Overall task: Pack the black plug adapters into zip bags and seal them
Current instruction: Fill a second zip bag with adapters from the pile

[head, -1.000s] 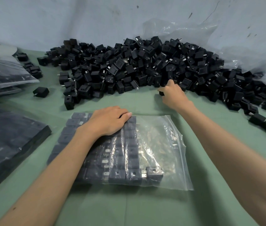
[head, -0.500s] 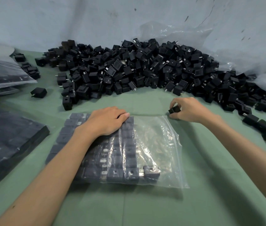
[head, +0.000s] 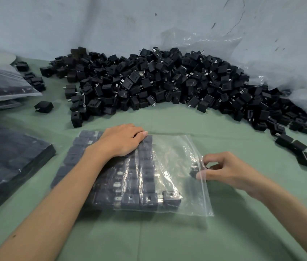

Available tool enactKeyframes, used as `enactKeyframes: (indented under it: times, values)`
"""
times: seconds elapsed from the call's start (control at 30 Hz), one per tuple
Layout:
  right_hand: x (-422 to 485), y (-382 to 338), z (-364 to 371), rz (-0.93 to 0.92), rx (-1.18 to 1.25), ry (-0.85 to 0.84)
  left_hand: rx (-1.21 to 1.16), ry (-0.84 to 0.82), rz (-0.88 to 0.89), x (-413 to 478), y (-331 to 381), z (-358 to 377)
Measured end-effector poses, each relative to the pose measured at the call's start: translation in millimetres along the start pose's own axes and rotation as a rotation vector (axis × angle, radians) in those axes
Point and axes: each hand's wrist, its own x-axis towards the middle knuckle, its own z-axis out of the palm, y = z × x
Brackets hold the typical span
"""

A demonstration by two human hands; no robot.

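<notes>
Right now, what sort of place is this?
Probably a small-factory packing bench: a large loose pile of black plug adapters against the wall, a half-filled zip bag under the left hand, filled bags stacked at left.

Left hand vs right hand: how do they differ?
Left hand lies flat, fingers straight, pressing the rows of adapters through the zip bag; right hand is curled, pinching one black adapter. Left hand sits on the bag's filled side; right hand at its zip edge. Both touch the bag.
</notes>
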Motion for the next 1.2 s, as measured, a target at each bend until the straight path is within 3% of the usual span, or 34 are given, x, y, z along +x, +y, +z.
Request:
enactKeyframes:
  times: [0.17,0.43,0.57,0.73,1.07,1.2]
  values:
    - [-0.7,2.7,30.5,-0.079,0.224,0.01,-0.001,0.001,-0.001,-0.4,1.0,-0.8]
    - [5.7,-3.6,49.4,-0.252,0.047,0.031,0.004,0.0,-0.003,-1.0,1.7,-2.0]
    - [7.6,-0.8,41.5,-0.224,0.063,-0.104,0.0,0.002,-0.003,-0.9,2.3,-2.0]
    - [5.2,1.2,44.1,-0.244,0.081,-0.146,-0.001,0.001,-0.001,-1.5,1.9,-2.0]
    - [2.3,6.5,46.7,-0.249,0.101,0.007,-0.006,0.009,0.004,0.6,-0.2,0.7]
    - [1.6,4.2,41.5,-0.208,0.138,-0.066,-0.002,0.011,0.01,0.7,-0.3,0.5]
